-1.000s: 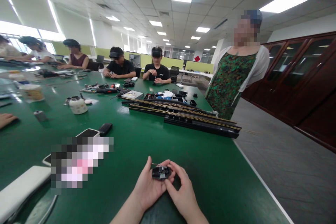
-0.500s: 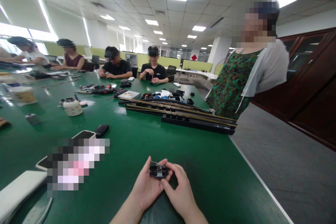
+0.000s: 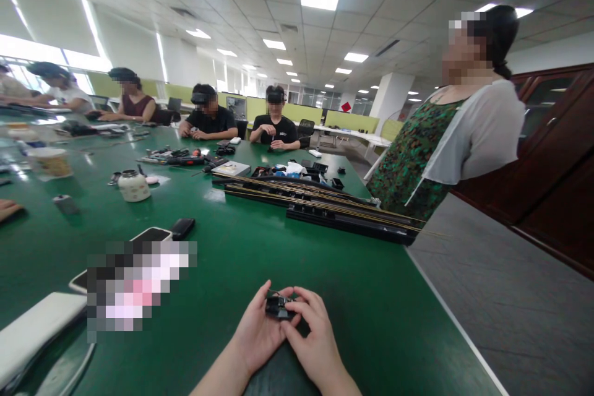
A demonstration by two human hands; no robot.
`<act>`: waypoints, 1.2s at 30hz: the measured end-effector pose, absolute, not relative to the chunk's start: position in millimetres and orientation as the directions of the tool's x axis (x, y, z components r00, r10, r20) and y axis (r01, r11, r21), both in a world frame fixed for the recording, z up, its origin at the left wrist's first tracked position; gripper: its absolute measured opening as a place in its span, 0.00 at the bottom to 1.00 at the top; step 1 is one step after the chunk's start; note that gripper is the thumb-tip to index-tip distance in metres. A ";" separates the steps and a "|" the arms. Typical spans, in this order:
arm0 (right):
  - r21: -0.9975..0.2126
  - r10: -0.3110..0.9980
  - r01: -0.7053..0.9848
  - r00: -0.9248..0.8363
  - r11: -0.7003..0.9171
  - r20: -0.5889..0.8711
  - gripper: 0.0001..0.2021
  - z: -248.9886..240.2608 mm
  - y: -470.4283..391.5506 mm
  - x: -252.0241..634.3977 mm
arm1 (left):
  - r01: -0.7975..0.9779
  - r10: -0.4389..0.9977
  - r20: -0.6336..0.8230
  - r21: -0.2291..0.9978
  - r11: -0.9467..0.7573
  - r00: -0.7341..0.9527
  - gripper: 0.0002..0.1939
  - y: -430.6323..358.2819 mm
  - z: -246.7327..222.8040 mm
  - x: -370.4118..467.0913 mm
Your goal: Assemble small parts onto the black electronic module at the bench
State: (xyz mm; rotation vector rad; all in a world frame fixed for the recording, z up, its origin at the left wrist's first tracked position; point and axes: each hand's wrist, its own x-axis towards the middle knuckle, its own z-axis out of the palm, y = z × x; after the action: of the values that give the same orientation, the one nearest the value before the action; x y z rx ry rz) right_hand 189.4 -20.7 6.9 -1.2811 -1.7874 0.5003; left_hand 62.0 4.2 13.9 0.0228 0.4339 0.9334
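A small black plastic part (image 3: 275,307) with metal bits inside and a thin wire at its top lies in my left hand (image 3: 257,332). The left palm faces up, with thumb and fingers cupped round the part. My right hand (image 3: 314,334) reaches in from the right, its index fingertip on the part's upper face and its thumb at the lower edge. The fingertips hide the part's right end. Both hands are just above the green table (image 3: 223,278), near its front edge. I cannot make out the part's exact kind.
Long black rails with thin brass-coloured rods (image 3: 325,201) lie across the table ahead. To the left are a phone (image 3: 80,283), a white power bank (image 3: 39,328), a black case (image 3: 183,228) and a white jar (image 3: 134,187). Co-workers sit beyond; a person (image 3: 413,142) stands at the right.
My right index finger has moved left onto the top of the black part, covering more of it. The view has shifted slightly, and the standing person's head has tilted upward.
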 end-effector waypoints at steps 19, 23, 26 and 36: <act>-0.779 0.910 0.490 -0.081 0.391 0.406 0.10 0.7 -18.8 191.6 | -0.798 0.790 -0.440 0.228 0.558 0.427 0.15 5.0 10.7 61.2; -0.844 0.925 0.417 0.021 0.337 0.379 0.08 0.6 -17.7 193.0 | -0.783 0.781 -0.422 0.222 0.581 0.460 0.15 5.3 8.7 60.5; -0.894 0.938 0.354 0.103 0.275 0.330 0.08 -0.6 -16.7 194.7 | -0.784 0.780 -0.414 0.212 0.584 0.470 0.15 5.4 8.2 61.0; -0.979 0.954 0.115 0.229 0.171 0.193 0.09 -1.9 -13.3 199.2 | -0.773 0.758 -0.440 0.194 0.604 0.481 0.14 6.4 6.8 61.6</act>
State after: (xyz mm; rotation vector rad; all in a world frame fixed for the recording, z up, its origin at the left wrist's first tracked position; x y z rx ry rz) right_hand 199.2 -13.3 -1.9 -1.2436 -1.1778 0.8519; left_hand 61.6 6.4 6.8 -0.0320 0.5202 0.9337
